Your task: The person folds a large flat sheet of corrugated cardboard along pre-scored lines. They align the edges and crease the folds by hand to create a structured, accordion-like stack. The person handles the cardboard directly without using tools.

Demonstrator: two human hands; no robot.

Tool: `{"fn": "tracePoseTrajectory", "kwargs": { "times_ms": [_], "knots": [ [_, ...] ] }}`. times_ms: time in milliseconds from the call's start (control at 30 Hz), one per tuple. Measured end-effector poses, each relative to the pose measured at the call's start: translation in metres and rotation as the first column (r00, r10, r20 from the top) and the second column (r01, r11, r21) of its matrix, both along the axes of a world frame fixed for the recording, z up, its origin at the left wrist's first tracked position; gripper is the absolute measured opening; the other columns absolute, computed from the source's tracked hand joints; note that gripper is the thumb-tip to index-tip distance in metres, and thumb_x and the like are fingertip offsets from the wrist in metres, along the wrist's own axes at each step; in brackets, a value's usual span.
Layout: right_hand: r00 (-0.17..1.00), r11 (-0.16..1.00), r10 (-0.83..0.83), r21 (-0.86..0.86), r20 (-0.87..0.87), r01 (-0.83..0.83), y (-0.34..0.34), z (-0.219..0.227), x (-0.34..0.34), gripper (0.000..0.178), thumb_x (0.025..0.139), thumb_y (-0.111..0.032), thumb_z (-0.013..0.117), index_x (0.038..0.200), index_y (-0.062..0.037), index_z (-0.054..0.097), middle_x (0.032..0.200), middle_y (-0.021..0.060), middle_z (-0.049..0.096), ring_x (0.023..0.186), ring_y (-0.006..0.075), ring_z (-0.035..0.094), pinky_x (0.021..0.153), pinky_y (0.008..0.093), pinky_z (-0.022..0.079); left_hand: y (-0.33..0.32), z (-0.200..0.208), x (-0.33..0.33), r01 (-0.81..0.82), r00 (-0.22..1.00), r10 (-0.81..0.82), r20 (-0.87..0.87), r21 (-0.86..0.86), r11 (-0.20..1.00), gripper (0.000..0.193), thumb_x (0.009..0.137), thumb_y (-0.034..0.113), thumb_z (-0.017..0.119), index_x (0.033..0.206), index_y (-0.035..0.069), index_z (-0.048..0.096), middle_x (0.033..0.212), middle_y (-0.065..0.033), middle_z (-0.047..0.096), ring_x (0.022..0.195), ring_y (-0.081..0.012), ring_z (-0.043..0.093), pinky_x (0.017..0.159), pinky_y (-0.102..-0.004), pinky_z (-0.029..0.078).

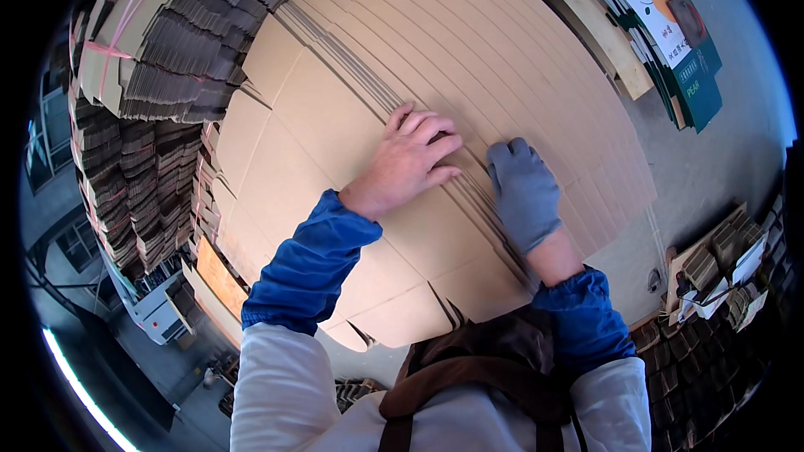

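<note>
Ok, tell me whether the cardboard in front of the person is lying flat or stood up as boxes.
Flat: the cardboard sheets lie in overlapping layers, their long edges fanned out, with no box walls raised.

This was most likely a packaging workshop or warehouse, since cardboard dominated it: large creased brown sheets [519, 67] filled the middle, and tall piles of flattened cartons [188, 54] bound with pink strapping [107, 51] rose on the left. Green printed boxes [702, 88] (folded flat) lay at the upper right beside 1 long wooden board [590, 25]. More cardboard bundles [727, 255] sat lower down on the grey floor [703, 163], and large windows [55, 130] lined the dim far left.
</note>
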State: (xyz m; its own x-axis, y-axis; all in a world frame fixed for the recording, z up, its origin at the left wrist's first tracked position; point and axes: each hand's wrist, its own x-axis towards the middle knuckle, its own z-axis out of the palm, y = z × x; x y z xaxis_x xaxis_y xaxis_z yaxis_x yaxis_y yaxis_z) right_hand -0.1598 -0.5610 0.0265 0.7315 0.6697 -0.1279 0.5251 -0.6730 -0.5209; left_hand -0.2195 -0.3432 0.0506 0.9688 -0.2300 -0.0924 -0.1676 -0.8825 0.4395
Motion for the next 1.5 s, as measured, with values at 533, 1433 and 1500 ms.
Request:
{"fn": "tracePoseTrajectory", "kwargs": {
  "times_ms": [533,1433,1500],
  "knots": [
    [0.998,1.0,-0.026,-0.008,-0.06,0.025,0.002,0.009,-0.003,0.031,0.083,-0.025,0.078,0.103,-0.0097,0.061,0.101,0.0131,0.059,0.092,0.0331,0.064,0.074,0.045,0.054,0.003,-0.003,-0.009,0.015,0.996,-0.012,0.088,-0.028,0.999,0.036,0.074,0.034,0.084,0.099,0.015,0.066,0.109,0.0,0.06,0.112,-0.0231,0.055,0.106,-0.0466,0.038],
    [0.997,0.995,-0.078,0.058,-0.007,0.078,-0.001,0.005,-0.019,0.04,0.077,-0.029,0.081,0.105,-0.0094,0.061,0.105,0.0141,0.057,0.093,0.0341,0.06,0.074,0.0442,0.05,0.004,-0.009,-0.02,-0.005,0.993,0.01,0.121,-0.038,0.999,0.034,0.072,0.029,0.086,0.096,0.014,0.068,0.108,-0.0011,0.059,0.108,-0.0256,0.054,0.106,-0.0486,0.037],
    [0.996,0.993,-0.087,0.085,0.003,0.086,-0.002,0.003,-0.018,0.04,0.076,-0.029,0.082,0.104,-0.0093,0.061,0.105,0.0142,0.057,0.093,0.0342,0.06,0.074,0.0449,0.05,0.005,-0.007,-0.02,0.023,0.993,-0.019,0.12,-0.031,0.999,0.034,0.072,0.028,0.086,0.095,0.013,0.068,0.107,-0.0014,0.059,0.109,-0.0251,0.055,0.108,-0.0498,0.037]
  ]
}}
